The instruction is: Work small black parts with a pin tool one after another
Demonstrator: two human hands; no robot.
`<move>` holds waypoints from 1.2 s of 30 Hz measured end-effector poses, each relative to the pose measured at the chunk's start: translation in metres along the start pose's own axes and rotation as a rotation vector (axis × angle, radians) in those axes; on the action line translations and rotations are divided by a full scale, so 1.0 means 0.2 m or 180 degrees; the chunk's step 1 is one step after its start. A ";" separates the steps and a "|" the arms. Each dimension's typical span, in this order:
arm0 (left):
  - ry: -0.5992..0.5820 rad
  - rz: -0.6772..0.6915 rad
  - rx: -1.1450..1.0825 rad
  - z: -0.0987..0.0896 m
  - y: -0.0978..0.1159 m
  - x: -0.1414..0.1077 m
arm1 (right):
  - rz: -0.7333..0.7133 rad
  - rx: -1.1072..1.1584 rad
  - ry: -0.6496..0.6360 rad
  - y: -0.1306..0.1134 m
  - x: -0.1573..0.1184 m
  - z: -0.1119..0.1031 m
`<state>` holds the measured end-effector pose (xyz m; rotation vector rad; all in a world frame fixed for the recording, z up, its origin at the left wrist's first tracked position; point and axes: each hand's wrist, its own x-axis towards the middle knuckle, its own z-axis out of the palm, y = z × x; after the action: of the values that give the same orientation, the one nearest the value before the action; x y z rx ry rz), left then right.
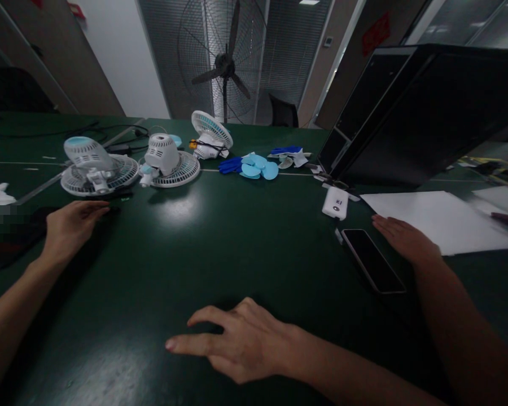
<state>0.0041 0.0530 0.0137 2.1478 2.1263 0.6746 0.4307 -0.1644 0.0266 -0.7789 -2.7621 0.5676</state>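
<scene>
The tabletop [237,237] looks smooth and glossy. At ten o'clock, the fans [163,155] look like plastic; at three, matt paper [444,220].

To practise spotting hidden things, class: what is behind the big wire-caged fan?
Blinds show through the fan; whatever lies beyond them is covered.

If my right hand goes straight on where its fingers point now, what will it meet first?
Your right hand would probably meet your left forearm first, though the forearm's height is unclear.
</scene>
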 end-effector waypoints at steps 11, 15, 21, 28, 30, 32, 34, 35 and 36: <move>0.0023 0.0157 0.0090 0.04 -0.01 0.01 | 0.0080 0.0130 -0.0068 -0.01 0.00 -0.01; -0.0009 -0.0020 -0.0051 0.05 0.00 0.01 | 0.0086 0.0084 -0.0088 0.00 0.00 -0.01; 0.0097 -0.0450 -0.0044 0.04 0.01 0.00 | 0.0103 0.0068 -0.0019 0.00 -0.01 -0.01; 0.0018 -0.0855 -0.0461 0.03 -0.02 0.01 | 0.0070 0.0065 0.0199 0.00 -0.01 0.01; -0.0007 -0.0930 -0.0629 0.03 -0.03 0.01 | 0.0077 0.0082 0.0356 0.00 -0.02 0.03; -0.0046 -0.1080 -0.0816 0.02 -0.03 0.01 | 0.0063 0.0097 0.0489 0.01 -0.02 0.06; -0.0095 -0.1280 -0.1041 0.02 -0.03 0.02 | 0.0033 0.0088 0.0578 0.01 -0.02 0.08; -0.0126 -0.1357 -0.1177 0.01 -0.02 0.03 | 0.0014 0.0093 0.0612 0.01 -0.02 0.08; -0.0157 -0.1417 -0.1319 0.00 -0.02 0.04 | 0.0003 0.0106 0.0645 0.01 -0.03 0.09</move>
<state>0.0004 0.0603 0.0138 1.4097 2.0989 0.8983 0.4305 -0.1710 0.0095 -0.7839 -2.5613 0.5037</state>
